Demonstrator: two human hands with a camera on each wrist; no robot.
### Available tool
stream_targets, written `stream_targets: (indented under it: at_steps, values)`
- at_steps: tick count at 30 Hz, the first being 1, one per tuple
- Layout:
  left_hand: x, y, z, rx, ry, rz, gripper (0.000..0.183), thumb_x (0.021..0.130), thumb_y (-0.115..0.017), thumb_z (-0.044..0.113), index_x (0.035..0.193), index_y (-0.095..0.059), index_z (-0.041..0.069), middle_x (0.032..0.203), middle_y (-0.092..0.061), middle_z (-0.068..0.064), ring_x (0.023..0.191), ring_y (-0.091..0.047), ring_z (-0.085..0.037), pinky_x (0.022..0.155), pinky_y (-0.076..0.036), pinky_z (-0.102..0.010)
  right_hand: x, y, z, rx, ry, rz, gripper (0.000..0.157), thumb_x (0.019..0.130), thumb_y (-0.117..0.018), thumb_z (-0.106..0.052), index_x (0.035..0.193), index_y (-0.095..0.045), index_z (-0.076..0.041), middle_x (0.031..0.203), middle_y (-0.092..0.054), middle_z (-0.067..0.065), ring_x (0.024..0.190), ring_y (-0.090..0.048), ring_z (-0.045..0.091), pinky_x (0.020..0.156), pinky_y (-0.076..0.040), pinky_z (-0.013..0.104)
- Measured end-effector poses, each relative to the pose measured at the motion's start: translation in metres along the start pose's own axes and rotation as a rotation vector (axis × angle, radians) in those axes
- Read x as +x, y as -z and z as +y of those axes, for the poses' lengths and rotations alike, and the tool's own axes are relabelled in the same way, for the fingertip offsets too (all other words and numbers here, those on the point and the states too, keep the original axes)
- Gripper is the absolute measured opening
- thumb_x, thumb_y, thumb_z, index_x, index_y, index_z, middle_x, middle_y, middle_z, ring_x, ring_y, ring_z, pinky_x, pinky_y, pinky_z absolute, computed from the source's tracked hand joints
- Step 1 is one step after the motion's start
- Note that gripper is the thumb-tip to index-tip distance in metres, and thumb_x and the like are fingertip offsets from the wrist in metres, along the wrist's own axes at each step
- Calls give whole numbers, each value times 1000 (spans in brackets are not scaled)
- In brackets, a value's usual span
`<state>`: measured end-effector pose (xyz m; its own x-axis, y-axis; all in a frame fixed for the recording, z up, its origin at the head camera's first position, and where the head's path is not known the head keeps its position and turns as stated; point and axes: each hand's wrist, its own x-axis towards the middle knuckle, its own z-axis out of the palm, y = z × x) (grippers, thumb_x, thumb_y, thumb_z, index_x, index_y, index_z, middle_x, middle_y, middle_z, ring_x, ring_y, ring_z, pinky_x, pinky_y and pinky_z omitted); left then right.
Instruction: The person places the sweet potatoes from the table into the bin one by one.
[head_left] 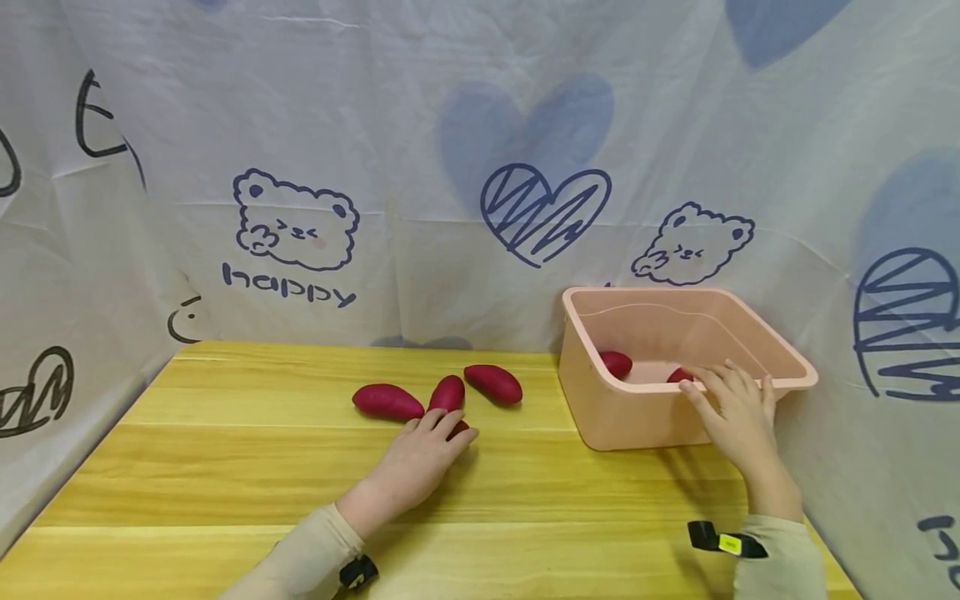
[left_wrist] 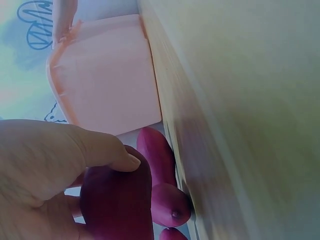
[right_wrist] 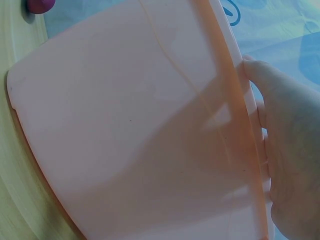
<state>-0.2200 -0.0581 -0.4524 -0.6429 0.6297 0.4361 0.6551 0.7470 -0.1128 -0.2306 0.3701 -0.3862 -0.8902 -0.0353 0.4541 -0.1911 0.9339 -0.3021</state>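
Observation:
My left hand (head_left: pixel 420 454) holds a dark red sweet potato (left_wrist: pixel 117 200) between thumb and fingers, low over the wooden table. Most of that one is hidden under the hand in the head view. Right beyond the fingers lies another sweet potato (head_left: pixel 447 393), with one more (head_left: pixel 387 402) to its left and one (head_left: pixel 493 384) to its right. At the right, my right hand (head_left: pixel 738 417) grips the near rim of a pink plastic bin (head_left: pixel 637 417), thumb at the rim and fingers reaching over it. Inside the bin, two sweet potatoes show partly, one (head_left: pixel 617 363) at the left and one (head_left: pixel 679 375) near the right fingers.
A white cloth (head_left: pixel 405 275) printed with hearts and bears hangs behind the table (head_left: pixel 225 467) and along its sides. The bin stands at the table's back right, close to the cloth. Dark straps with small devices sit on both wrists.

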Motion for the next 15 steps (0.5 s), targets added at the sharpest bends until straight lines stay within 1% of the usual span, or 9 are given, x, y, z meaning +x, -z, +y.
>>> stream_targets:
  at_steps: [8,15]
  values:
    - [3,1,2,-3,-5,-27,34,96,-59,14,130,-58,20,132,-57,-11,119,-53,-29,85,-54,-46,0,0,1,6,4,7,52,101,-41,-48,129,-58,-8,135,-49,24,137,-27,46,113,8,69]
    - [7,3,5,-6,-9,-31,35,96,-58,12,130,-58,20,134,-57,-11,120,-52,-29,85,-54,-46,0,-1,2,1,7,8,53,101,-40,-49,129,-58,-8,135,-49,24,137,-27,47,113,8,69]
